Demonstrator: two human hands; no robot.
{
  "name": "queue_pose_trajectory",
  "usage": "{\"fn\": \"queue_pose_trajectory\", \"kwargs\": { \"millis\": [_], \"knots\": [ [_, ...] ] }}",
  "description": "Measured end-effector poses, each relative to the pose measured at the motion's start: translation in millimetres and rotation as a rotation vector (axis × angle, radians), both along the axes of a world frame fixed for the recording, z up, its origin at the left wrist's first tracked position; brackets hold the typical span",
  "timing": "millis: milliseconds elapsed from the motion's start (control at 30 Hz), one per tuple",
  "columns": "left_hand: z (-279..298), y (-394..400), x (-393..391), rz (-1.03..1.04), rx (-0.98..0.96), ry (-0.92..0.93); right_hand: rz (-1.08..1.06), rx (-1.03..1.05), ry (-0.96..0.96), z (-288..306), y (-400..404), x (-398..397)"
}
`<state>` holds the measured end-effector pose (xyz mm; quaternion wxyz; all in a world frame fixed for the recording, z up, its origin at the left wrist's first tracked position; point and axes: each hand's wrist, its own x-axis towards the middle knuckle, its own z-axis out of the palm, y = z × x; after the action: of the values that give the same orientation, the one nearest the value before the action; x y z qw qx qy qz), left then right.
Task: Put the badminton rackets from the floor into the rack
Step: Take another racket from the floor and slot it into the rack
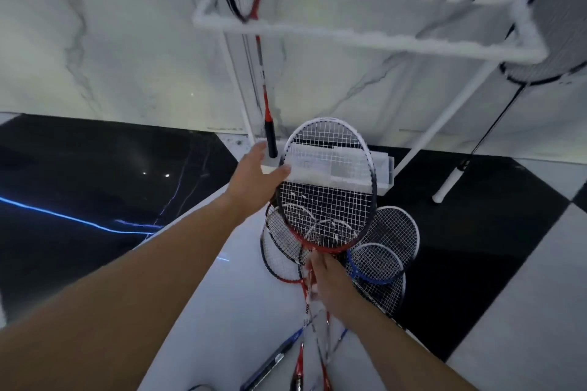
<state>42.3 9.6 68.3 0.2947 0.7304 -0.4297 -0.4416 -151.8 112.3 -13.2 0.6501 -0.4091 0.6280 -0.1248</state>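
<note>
While one racket is lifted off the pile, the transfer step is judged to be in hand: a white, black and red oval-framed badminton racket with a tight white string grid [327, 187] is held head-up above the floor, between the pile and the rack. Its thin shaft just below the red throat is pinched by the right hand [330, 282], fingers curled round it; the black left rim of the head is steadied by the left hand [254, 178], thumb laid on the frame, the other fingers straight and reaching past it. A heap of overlapping rackets with red, black and blue frames [374, 251] lies on the glossy white floor tile [228, 311], at its far edge beside a black tile, shafts fanned toward the near edge. The white tubular rack with a notched back rail [365, 35] stands against the marbled wall; a red-and-black racket [251, 9] hangs at its left corner, handle down, and a dark-framed racket with a white grip [540, 51] is seen at its right end. Next, the head is judged to need raising to the top rail, shaft slotted into a free notch; the slim, springy shaft and light frame may swing.
</note>
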Motion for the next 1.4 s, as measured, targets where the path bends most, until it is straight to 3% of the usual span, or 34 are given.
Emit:
{"fn": "queue_pose_trajectory", "kwargs": {
  "millis": [100, 233, 500, 700, 1000, 1200, 1400],
  "knots": [
    [59, -5, 1, -0.051, -0.071, 0.013, -0.006, 0.039, -0.128, 55, -2, 2],
    [144, -16, 2, -0.009, -0.122, 0.122, 0.065, -0.019, -0.145, 127, -5, 5],
    [319, -32, 4, -0.181, -0.382, -0.051, 0.101, -0.126, -0.083, 265, -30, 2],
    [435, -21, 10, -0.255, -0.561, -0.034, 0.054, -0.316, -0.057, 349, -63, -11],
    [537, -16, 36, -0.158, -0.7, 0.099, -0.205, -0.69, 0.033, 454, -114, 5],
    [579, -4, 66, -0.067, -0.74, 0.191, -0.147, -0.893, 0.089, 527, -139, 22],
    [609, -1, 72, 0.02, -0.833, 0.119, -0.027, -0.878, 0.116, 563, -175, 45]
  ]
}}
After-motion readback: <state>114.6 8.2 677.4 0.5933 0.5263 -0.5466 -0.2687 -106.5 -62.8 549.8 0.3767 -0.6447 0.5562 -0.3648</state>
